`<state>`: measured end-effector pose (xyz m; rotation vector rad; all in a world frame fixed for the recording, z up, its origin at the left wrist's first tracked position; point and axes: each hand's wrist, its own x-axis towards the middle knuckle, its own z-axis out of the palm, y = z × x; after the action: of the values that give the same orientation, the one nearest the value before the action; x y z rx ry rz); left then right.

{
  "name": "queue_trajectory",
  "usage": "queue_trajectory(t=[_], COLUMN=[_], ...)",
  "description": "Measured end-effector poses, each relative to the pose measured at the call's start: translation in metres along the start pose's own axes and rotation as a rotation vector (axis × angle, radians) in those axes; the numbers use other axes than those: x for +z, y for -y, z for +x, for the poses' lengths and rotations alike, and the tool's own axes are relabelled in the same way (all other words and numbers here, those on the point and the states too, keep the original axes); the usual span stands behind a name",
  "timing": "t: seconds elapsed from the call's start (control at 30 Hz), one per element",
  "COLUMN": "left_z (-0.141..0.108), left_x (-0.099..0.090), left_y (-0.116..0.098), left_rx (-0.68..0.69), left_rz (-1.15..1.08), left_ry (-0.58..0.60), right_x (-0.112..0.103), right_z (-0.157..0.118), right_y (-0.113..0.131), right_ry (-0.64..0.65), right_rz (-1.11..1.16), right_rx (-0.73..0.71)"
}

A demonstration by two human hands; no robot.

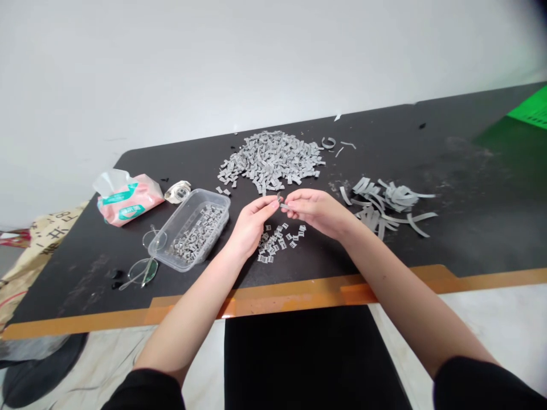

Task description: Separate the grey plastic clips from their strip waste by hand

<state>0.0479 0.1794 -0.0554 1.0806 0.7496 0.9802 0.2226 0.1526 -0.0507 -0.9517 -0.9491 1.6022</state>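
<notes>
Grey strip point(285, 206): head view; short piece up at the fingertips between both hands, above the black table point(453, 176).
Right hand point(318, 210): thumb and fingers pinched on the strip, other fingers curled.
Left hand point(253, 222): thumb and forefinger pinched on a small dark piece point(279, 197), next to the strip; too small to identify.
Loose buckles point(280, 242): small, silvery, scattered on the table just below the hands, partly hidden by the left one.
Clear plastic box point(188, 208): left of left hand, set at a slant, more small buckles point(199, 233) inside.
Heap of short grey pieces point(273, 159): large, beyond the hands, toward the wall point(213, 62).
Curled strip point(329, 143): just right of heap.
Long grey strips point(399, 196): loose pile, right of right hand.
Glasses point(149, 271): beside the box, one lens partly behind its clear side.
Tissue pack point(134, 200): pink, far left, one tissue sticking out.
White roll point(178, 192): between tissue pack and box.
Table edge tape point(290, 297): orange-brown, along the near side.
Green object point(532, 108): far right, cut off by frame.
</notes>
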Motion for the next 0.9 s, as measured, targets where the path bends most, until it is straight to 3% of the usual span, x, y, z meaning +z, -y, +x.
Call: queue_trajectory(t=[0.1, 0.23, 0.43, 0.6, 0.77, 0.9], left_z=[0.0, -0.001, -0.002, -0.001, -0.003, -0.003], left_x=[-0.001, 0.0, 0.001, 0.0, 0.0, -0.002], left_y=[0.001, 0.003, 0.008, 0.009, 0.003, -0.001], left_rx=[-0.039, -0.037, -0.009, 0.023, 0.067, 0.05], left_rz=[0.015, 0.067, 0.13, 0.214, 0.25, 0.225], left_ry=[-0.019, -0.006, -0.009, 0.002, 0.095, 0.144], right_x=[0.0, 0.002, 0.0, 0.0, 0.003, 0.005], right_z=[0.001, 0.003, 0.003, 0.003, -0.001, -0.004], right_y=[-0.001, -0.003, -0.004, -0.006, 0.0, 0.002], right_ry=[-0.012, -0.122, -0.156, -0.119, -0.117, -0.037], right_rz=[-0.025, -0.191, -0.282, -0.204, -0.118, 0.004], right_rx=[-0.043, -0.099, -0.057, 0.002, 0.082, 0.101])
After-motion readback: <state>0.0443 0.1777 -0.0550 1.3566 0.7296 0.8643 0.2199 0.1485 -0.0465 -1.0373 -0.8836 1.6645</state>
